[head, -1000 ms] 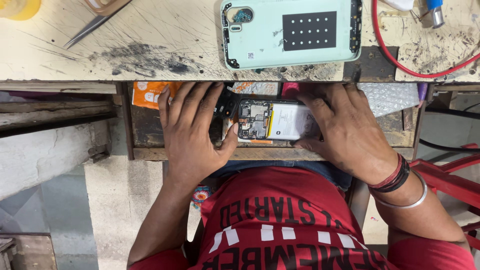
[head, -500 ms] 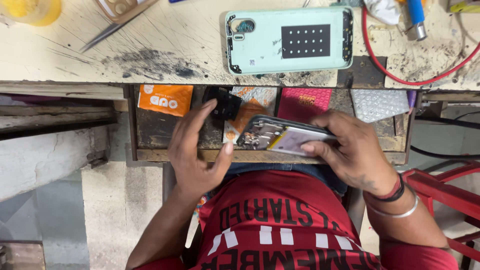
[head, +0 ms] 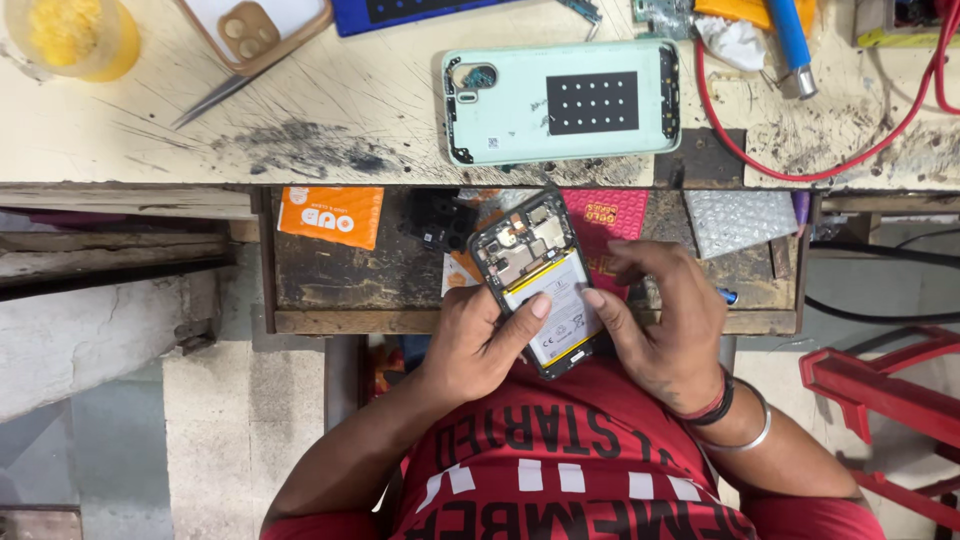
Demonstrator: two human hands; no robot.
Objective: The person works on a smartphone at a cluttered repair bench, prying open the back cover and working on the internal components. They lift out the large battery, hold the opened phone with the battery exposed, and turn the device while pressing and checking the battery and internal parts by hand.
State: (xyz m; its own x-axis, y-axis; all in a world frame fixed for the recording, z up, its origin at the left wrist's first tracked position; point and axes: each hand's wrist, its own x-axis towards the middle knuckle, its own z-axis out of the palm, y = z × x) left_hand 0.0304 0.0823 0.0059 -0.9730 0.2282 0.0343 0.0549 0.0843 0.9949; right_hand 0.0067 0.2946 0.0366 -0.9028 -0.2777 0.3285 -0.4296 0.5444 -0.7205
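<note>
Opened phone [head: 540, 283] with back off, circuit board and pale battery showing, held tilted above the open drawer [head: 340, 290], just under the workbench [head: 150, 130] front edge. Left hand [head: 478, 345] grips the phone's lower left side, fingers wrapped under it, thumb laid across the battery and pressing flat. Right hand [head: 660, 320] sits at the phone's right edge, thumb tip touching the battery side, the other fingers curled and slightly spread above it, not closed around the phone; forefinger bent near the phone's upper right. Dark bands and a metal bangle [head: 745, 430] on the right wrist. In the drawer behind the phone: an orange packet [head: 330, 215] well to its left, a small black part [head: 440, 220] just left of its top, a pink packet [head: 615, 212] right behind it, bubble wrap [head: 740, 220] farther right. On the workbench above the phone: mint green back cover [head: 560, 102] lying inside up with a black dotted pad in the middle, directly beyond the phone's top. Left of that cover tweezers [head: 215, 98], a tan phone case [head: 255, 28], and a yellow jar [head: 70, 38] at the far left. Right of the cover a red cable [head: 800, 172] looping, a blue-handled tool [head: 790, 35], crumpled white tissue [head: 735, 42]. Below the phone the person's red shirt [head: 560, 470] with white lettering. Red metal frame [head: 890, 390] well right of the phone, low down.
</note>
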